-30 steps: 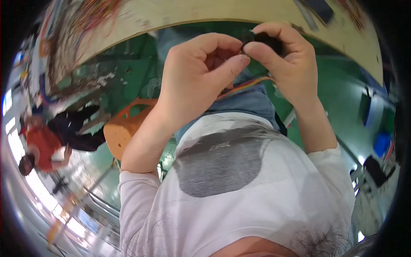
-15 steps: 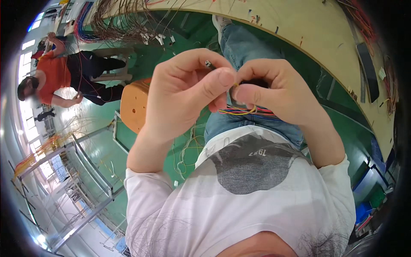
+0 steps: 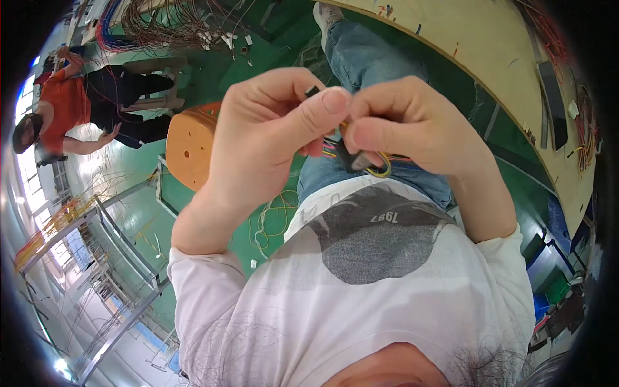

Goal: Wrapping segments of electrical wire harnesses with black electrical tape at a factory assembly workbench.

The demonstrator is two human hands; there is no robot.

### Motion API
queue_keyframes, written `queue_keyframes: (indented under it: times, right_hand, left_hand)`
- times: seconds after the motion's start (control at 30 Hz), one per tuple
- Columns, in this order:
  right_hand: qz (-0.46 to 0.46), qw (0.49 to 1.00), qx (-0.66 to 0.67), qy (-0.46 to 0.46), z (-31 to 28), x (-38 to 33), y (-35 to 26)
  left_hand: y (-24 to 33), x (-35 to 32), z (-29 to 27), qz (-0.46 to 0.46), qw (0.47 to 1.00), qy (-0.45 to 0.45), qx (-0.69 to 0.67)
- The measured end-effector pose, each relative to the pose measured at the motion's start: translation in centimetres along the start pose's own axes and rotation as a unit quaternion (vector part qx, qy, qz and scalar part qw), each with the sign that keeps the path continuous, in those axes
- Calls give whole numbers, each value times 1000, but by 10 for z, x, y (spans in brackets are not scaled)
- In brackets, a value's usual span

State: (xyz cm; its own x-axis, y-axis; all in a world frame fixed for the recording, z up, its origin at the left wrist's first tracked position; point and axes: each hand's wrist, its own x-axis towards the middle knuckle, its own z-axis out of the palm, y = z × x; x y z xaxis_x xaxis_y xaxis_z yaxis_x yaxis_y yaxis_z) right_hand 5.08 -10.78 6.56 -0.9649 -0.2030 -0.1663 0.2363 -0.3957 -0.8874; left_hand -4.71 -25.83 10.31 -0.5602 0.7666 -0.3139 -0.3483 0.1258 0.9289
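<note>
Both hands meet in front of my lap, fingertips almost touching. My left hand (image 3: 274, 132) is closed in a pinch, thumb against index finger, on a small black connector (image 3: 312, 91) whose end sticks up past the fingers. Closed too, my right hand (image 3: 412, 132) pinches thin wires close to the left fingertips; the exact grip is hidden by the thumb. Below the fingers hangs a black plastic piece (image 3: 348, 158), beside a looped yellow wire (image 3: 385, 169). More coloured wires (image 3: 329, 149) run behind it over my jeans.
A pale curved workbench (image 3: 477, 45) lies ahead and right, with a dark flat bar (image 3: 552, 106) on it. An orange stool (image 3: 187, 148) stands left. Wire bundles (image 3: 161, 29) hang at the far left, near a person in orange (image 3: 68, 103). Metal frames (image 3: 126, 242) stand at left.
The black plastic piece and yellow wire loop have come into view below my right fingers. Both hands stay pinched together, slightly higher. The view has shifted a little.
</note>
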Motion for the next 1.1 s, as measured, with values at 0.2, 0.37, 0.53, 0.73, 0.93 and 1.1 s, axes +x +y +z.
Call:
queue_keyframes:
  times: [0.2,0.37,0.53,0.73,0.93,1.1]
  right_hand:
    - [74,997,-3,7,-6,-23,14]
    - [140,989,3,-47,-13,-21,7]
    - [172,982,-4,-73,-15,-19,8]
    - [186,978,9,-89,-21,-18,12]
    - [193,978,-3,-81,-19,-16,10]
    - [194,977,-3,-85,-21,-12,12]
  left_hand:
    - [-14,-9,-21,-106,988,-22,-114]
    - [-13,-8,-28,-202,947,-151,-201]
    - [-9,-10,-26,-248,919,-197,-233]
    - [-9,-7,-28,-258,912,-216,-235]
    - [-5,-8,-30,-246,924,-222,-190]
    - [-4,-12,-24,-202,956,-194,-86]
